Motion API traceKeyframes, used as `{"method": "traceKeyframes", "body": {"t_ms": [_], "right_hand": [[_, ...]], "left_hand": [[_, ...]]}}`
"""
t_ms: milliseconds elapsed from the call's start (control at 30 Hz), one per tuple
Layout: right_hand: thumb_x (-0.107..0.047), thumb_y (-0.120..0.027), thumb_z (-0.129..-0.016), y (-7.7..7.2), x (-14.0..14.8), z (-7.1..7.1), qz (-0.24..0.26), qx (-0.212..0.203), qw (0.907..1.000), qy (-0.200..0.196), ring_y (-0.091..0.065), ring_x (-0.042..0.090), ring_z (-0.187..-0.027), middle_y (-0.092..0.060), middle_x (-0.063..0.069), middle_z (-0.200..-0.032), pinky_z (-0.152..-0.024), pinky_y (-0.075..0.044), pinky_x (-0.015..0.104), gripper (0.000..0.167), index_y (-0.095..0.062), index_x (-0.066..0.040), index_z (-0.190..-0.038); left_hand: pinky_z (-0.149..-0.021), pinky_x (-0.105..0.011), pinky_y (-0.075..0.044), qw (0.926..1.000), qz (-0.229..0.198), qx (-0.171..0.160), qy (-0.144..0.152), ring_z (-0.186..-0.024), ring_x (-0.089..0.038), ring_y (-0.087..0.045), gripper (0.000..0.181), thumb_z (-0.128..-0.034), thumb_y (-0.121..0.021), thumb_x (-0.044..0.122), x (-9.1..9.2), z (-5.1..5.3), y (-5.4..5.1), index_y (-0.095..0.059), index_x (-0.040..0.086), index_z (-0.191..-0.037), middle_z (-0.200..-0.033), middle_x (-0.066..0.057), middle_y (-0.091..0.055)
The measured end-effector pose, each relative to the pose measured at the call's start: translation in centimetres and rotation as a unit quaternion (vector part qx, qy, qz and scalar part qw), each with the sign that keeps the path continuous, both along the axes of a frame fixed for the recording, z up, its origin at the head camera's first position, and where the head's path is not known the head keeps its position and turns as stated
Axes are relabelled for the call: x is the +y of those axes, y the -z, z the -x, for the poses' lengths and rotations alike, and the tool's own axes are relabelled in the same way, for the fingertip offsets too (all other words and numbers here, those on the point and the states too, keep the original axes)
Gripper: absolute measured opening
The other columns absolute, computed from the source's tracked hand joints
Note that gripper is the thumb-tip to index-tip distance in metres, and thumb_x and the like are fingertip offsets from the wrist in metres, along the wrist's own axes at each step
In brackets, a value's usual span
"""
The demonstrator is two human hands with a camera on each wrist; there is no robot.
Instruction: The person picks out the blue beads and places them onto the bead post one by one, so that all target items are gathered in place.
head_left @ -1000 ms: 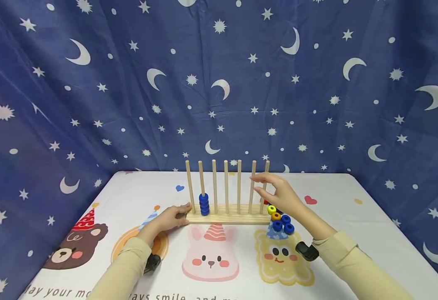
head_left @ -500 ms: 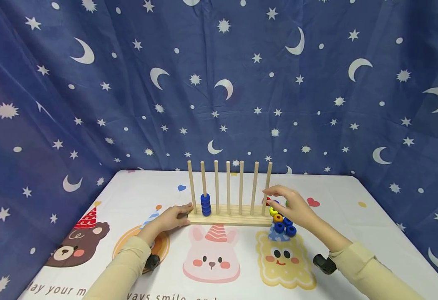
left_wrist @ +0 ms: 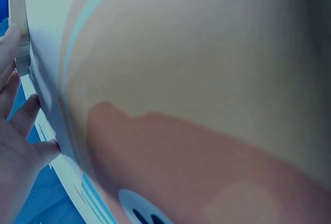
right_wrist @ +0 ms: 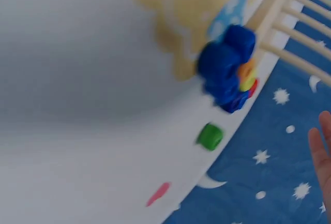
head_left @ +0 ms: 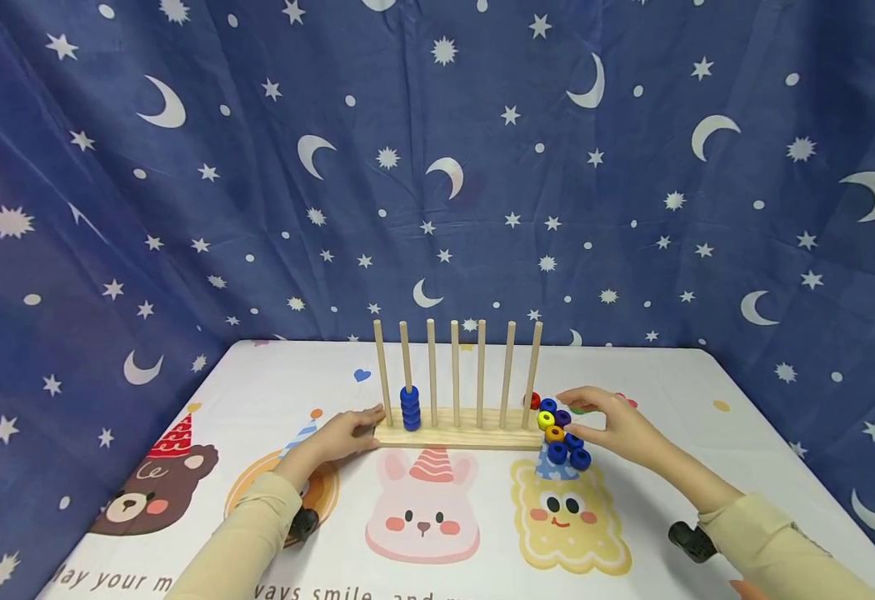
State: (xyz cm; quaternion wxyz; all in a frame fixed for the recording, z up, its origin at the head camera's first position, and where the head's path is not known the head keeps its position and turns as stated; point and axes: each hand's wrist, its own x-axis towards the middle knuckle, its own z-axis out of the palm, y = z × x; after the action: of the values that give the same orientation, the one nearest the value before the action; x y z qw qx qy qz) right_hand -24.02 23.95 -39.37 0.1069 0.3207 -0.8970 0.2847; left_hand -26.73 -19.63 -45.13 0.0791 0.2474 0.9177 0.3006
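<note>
A wooden rack (head_left: 460, 437) has seven upright pegs. Several blue beads (head_left: 411, 409) are stacked on its second peg from the left. At the rack's left end, my left hand (head_left: 342, 436) grips the base between thumb and fingers; the left wrist view shows part of that hand (left_wrist: 18, 164). Loose beads lie by the right end: a red one (head_left: 532, 401), a yellow one (head_left: 546, 420), an orange one (head_left: 554, 434) and several blue ones (head_left: 557, 452). Just right of them my right hand (head_left: 625, 429) holds nothing, thumb and fingers apart. A green bead (right_wrist: 211, 136) lies apart.
A white cloth with cartoon prints (head_left: 422, 517) covers the table. Behind it hangs a blue curtain (head_left: 377, 250) with moons and stars. A black wrist device (head_left: 692, 542) is beside the right sleeve, another (head_left: 304, 525) beside the left.
My right hand has moved right and down, away from the rack's right pegs to beside the loose beads, uncovering several of them. My left hand has stayed at the base.
</note>
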Motion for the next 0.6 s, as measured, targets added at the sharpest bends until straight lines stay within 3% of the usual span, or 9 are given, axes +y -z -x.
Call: {"method": "traceKeyframes", "body": {"t_ms": [300,500,600], "right_hand": [[-0.013,-0.074,-0.079,0.8,3.2,-0.5,-0.047,-0.056,0.9970,0.025,-0.066,0.033,-0.092,-0.068,0.016,-0.103,-0.080,-0.056,0.043,0.035,-0.063,0.001,-0.109],[-0.025,-0.073,-0.082,2.2,3.7,-0.3,-0.077,-0.107,0.9912,0.010,-0.067,0.033,-0.092,-0.068,0.015,-0.100,-0.079,-0.057,0.043,0.036,-0.063,0.002,-0.103],[-0.028,-0.072,-0.082,2.7,3.9,-0.2,-0.099,-0.112,0.9887,-0.006,-0.067,0.032,-0.092,-0.070,0.012,-0.099,-0.079,-0.056,0.044,0.035,-0.065,0.001,-0.101]], "left_hand": [[-0.111,-0.055,-0.028,1.0000,0.006,-0.006,-0.002,-0.134,-0.045,-0.033,0.052,-0.0892,-0.063,0.015,-0.1,0.2,0.3,-0.047,-0.006,-0.134,-0.145,-0.022,-0.039],[-0.111,-0.055,-0.028,0.9999,-0.001,-0.011,-0.012,-0.134,-0.044,-0.034,0.052,-0.0876,-0.065,0.015,-0.2,0.4,0.4,-0.049,-0.005,-0.133,-0.144,-0.022,-0.041],[-0.110,-0.055,-0.028,0.9999,-0.004,-0.010,-0.011,-0.134,-0.045,-0.034,0.053,-0.0872,-0.066,0.015,-0.2,0.4,0.4,-0.049,-0.005,-0.133,-0.144,-0.022,-0.041]]}}
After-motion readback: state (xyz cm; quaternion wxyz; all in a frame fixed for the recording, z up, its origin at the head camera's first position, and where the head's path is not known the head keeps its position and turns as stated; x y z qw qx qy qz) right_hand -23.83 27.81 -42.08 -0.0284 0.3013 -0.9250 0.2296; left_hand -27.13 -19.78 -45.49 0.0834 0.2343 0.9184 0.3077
